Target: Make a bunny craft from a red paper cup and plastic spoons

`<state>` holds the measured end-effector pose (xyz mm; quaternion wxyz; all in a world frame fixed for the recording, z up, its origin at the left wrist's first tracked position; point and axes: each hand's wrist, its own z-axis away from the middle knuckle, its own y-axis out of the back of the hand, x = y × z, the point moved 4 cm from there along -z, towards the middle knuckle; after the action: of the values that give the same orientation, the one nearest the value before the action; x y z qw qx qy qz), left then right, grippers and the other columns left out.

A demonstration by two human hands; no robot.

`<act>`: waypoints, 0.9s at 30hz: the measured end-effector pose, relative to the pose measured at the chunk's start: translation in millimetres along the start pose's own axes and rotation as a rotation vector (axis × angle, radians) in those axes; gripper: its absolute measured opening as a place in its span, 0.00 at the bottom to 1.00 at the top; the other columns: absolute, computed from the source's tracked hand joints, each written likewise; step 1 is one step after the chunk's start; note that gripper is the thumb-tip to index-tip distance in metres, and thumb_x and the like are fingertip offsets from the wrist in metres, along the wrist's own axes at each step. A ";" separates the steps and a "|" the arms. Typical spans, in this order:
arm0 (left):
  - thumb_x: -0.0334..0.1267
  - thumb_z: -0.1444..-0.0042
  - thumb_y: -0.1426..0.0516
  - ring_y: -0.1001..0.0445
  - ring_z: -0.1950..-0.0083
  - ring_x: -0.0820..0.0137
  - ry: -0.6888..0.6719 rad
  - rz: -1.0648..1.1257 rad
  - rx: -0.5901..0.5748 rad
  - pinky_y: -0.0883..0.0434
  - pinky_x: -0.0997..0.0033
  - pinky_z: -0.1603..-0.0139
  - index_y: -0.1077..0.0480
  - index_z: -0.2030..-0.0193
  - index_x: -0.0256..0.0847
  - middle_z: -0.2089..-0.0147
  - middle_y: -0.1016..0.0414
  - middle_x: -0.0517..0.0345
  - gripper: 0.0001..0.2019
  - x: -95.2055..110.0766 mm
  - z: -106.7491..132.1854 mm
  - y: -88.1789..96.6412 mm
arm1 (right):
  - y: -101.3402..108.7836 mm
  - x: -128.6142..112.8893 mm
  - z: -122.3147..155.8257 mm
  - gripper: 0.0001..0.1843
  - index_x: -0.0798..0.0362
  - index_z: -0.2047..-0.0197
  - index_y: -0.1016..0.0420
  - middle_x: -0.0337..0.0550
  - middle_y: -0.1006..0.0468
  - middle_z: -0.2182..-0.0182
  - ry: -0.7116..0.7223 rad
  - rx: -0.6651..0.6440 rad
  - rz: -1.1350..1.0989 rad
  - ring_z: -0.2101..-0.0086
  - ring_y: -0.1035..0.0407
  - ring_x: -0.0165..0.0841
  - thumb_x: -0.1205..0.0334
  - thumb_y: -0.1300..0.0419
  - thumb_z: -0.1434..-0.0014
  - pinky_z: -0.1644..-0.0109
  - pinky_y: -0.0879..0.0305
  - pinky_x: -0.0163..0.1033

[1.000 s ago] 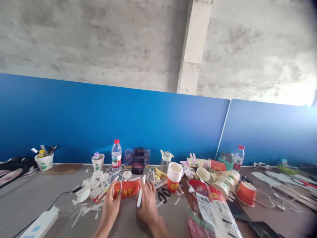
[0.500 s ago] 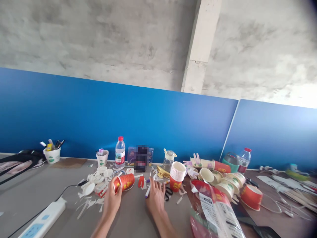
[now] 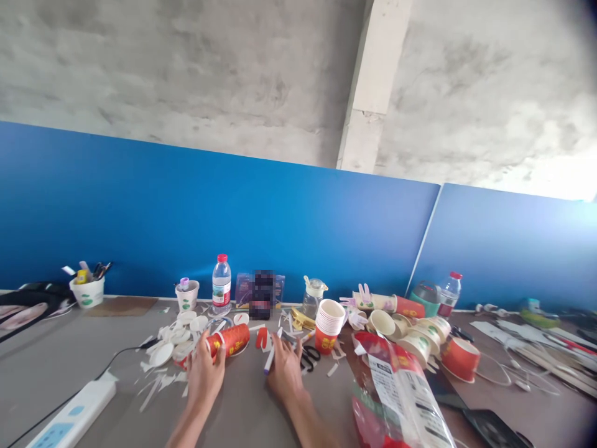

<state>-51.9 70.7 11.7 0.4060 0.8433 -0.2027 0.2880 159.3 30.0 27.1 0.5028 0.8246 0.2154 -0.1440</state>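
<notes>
Gripping a red paper cup (image 3: 229, 340) on its side, the left hand (image 3: 204, 375) steadies it; the right hand (image 3: 284, 372) pinches a marker (image 3: 272, 352) just right of the cup, drawing seemingly unfinished.

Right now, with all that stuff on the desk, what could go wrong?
1. The left hand holds the red paper cup on its side; it might roll into the paper scraps.
2. The right hand grips a marker; whether it is capped cannot be told, so it could mark the desk.
3. The scissors lie right beside that hand and could nick a finger.
</notes>
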 end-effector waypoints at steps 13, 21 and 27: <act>0.45 0.37 0.50 0.21 0.44 0.52 0.004 0.098 -0.069 0.47 0.36 0.28 0.39 0.35 0.39 0.44 0.20 0.40 0.25 -2.2 2.2 -8.6 | 2.7 15.4 -3.4 0.37 0.54 0.36 0.31 0.56 0.20 0.46 -0.151 -0.043 0.096 0.40 0.31 0.48 0.78 0.46 0.50 0.30 0.59 0.65; 0.39 0.41 0.50 0.20 0.46 0.52 -0.041 0.162 -0.025 0.43 0.39 0.30 0.34 0.39 0.42 0.49 0.18 0.44 0.23 2.0 2.9 -4.8 | -13.1 -3.9 -1.6 0.38 0.49 0.31 0.36 0.49 0.22 0.42 0.094 -0.214 0.068 0.36 0.37 0.45 0.73 0.44 0.45 0.27 0.61 0.59; 0.43 0.41 0.48 0.26 0.38 0.51 -0.034 0.306 0.008 0.30 0.47 0.37 0.32 0.40 0.41 0.42 0.22 0.43 0.23 5.1 2.4 1.4 | -3.8 -0.7 -2.1 0.32 0.51 0.39 0.28 0.47 0.15 0.56 0.070 -0.174 0.040 0.50 0.24 0.41 0.76 0.46 0.47 0.30 0.54 0.60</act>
<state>-48.1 67.4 14.7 0.3505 0.8090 -0.3343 0.3329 156.8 33.3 25.4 0.5675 0.7865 0.2281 -0.0858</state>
